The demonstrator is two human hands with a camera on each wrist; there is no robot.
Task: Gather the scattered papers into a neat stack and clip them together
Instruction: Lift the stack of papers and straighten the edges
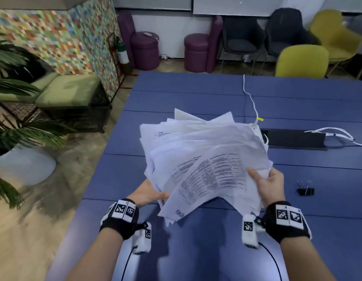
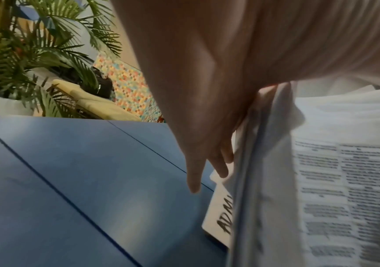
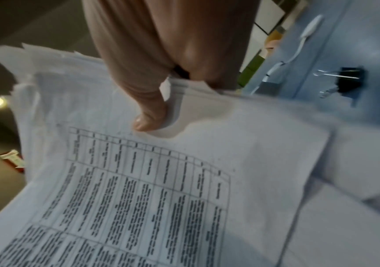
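A loose, fanned bundle of white printed papers (image 1: 204, 159) is lifted off the blue table (image 1: 196, 92), its sheets askew. My left hand (image 1: 149, 193) grips the bundle's left edge, fingers underneath (image 2: 207, 162) and thumb on top. My right hand (image 1: 265, 183) holds the right edge, thumb (image 3: 149, 119) pressed on the top sheet (image 3: 161, 189) and fingers hidden below. Two black binder clips (image 1: 306, 190) lie on the table to the right of my right hand, also visible as binder clips (image 3: 348, 81) in the right wrist view.
A white cable (image 1: 252, 100) runs across the table to a black slot (image 1: 293, 138) holding more white cables. A card with black lettering (image 2: 218, 216) lies under the bundle. Chairs, purple stools, a green bench and potted palms surround the table.
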